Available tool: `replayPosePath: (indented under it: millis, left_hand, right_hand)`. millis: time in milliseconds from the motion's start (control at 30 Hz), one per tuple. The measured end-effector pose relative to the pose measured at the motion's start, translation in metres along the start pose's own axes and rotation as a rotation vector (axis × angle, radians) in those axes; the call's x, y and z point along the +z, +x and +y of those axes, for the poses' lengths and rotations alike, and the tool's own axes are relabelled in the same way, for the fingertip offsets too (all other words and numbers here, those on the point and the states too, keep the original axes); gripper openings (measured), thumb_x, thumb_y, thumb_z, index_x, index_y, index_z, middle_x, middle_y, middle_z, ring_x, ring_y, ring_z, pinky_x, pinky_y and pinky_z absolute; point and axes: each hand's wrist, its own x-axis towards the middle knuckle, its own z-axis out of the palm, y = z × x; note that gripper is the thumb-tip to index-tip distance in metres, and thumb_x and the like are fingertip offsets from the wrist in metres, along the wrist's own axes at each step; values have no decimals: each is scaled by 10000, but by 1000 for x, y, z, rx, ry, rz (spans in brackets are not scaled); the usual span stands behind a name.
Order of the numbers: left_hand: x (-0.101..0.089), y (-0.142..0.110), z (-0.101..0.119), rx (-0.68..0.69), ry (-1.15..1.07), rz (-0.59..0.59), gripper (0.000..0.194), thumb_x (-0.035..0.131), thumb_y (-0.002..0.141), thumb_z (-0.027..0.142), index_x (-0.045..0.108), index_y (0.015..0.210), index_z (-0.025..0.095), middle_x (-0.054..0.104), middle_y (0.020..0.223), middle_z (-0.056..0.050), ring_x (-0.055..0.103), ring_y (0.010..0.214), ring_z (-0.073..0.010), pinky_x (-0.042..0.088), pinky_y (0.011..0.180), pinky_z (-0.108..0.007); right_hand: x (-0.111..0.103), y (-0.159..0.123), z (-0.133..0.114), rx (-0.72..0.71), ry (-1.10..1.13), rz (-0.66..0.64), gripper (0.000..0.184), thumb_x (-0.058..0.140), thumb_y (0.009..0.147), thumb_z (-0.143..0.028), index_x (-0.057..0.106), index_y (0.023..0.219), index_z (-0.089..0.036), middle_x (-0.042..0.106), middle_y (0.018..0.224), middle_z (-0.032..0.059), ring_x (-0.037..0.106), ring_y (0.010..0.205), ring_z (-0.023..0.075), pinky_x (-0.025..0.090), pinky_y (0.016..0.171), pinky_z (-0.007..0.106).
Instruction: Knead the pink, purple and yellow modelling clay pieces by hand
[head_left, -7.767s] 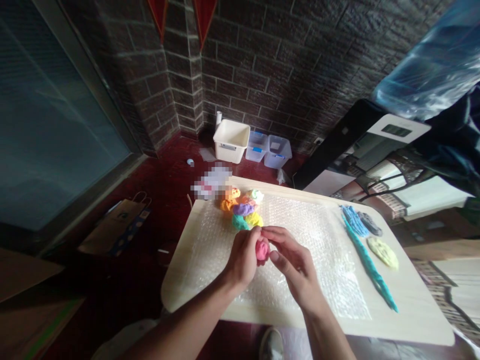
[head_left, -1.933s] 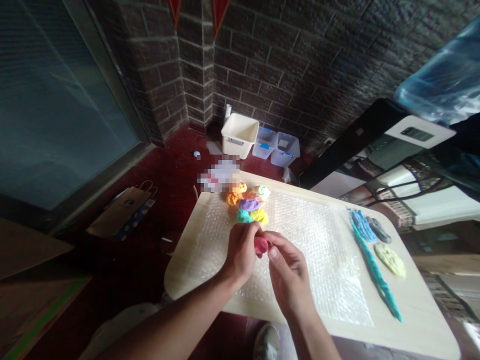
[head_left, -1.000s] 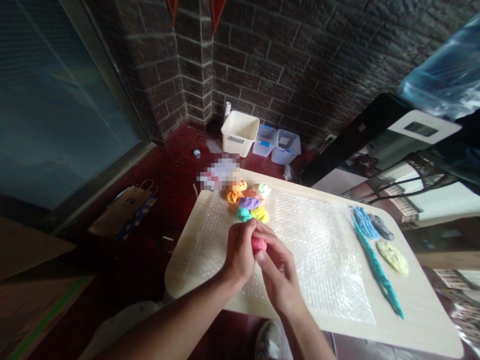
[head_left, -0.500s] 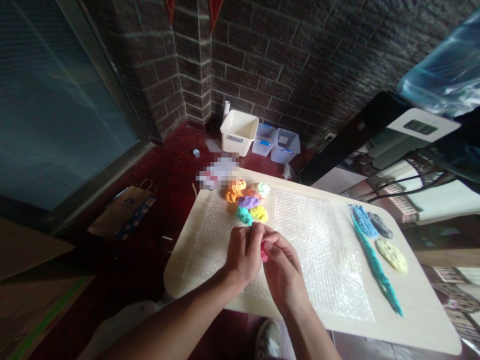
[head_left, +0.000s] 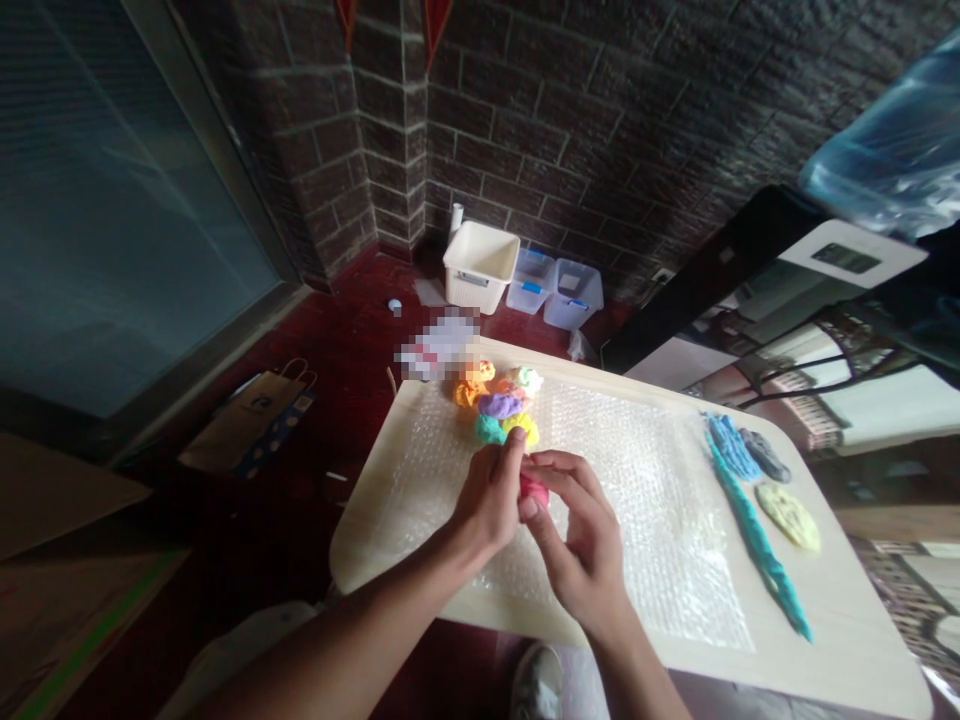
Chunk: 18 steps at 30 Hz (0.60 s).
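Note:
A lump of pinkish-red modelling clay [head_left: 535, 490] is held between my two hands above the table. My left hand [head_left: 491, 495] is closed against its left side, thumb pointing up, and its inner fingers are hidden. My right hand [head_left: 581, 525] grips the same lump from the right with bent fingers and thumb. Just beyond the hands lie several clay lumps: teal [head_left: 490, 430], yellow [head_left: 520, 429], purple [head_left: 501, 404], orange [head_left: 469, 393] and pale mint [head_left: 528, 380]. Bubble wrap [head_left: 645, 520] is spread beneath.
On the right of the pale wooden table [head_left: 847, 620] lie a long teal clay roll [head_left: 757, 530] and blue [head_left: 733, 447], grey [head_left: 765, 455] and pale yellow [head_left: 787, 515] clay pieces. A cream bin [head_left: 480, 270] and clear boxes [head_left: 574, 295] stand on the floor beyond; a paper bag [head_left: 244, 420] is at left.
My right hand has opened slightly and shifted right, so more of the pinkish-red clay shows. My left hand remains against it.

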Motion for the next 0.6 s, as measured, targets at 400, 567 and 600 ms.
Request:
replayPosePath:
  millis: [400, 567, 600]
  left_hand:
    - [-4, 5, 8, 94, -20, -179, 336, 635, 971, 524, 684, 1012, 194, 672, 733, 10, 540, 547, -108, 394, 519, -223]
    - [-1, -1, 11, 281, 20, -224, 308, 600, 1030, 448, 644, 883, 181, 691, 788, -13, 646, 750, -137, 470, 708, -236]
    - [-1, -1, 11, 279, 4, -244, 297, 601, 1033, 446, 644, 902, 183, 693, 789, -10, 653, 753, -137, 472, 714, -236]
  right_hand:
    - [-18, 4, 22, 86, 153, 176, 139, 700, 1006, -263, 784, 1116, -279, 711, 1143, 80, 694, 1038, 240, 587, 813, 366]
    - [-17, 4, 24, 187, 338, 215, 215, 730, 993, -284, 773, 1204, -277, 742, 1050, 59, 699, 844, 184, 586, 765, 354]
    - [-18, 5, 23, 205, 361, 206, 227, 731, 993, -282, 771, 1216, -274, 746, 1041, 59, 696, 824, 179, 583, 758, 354]
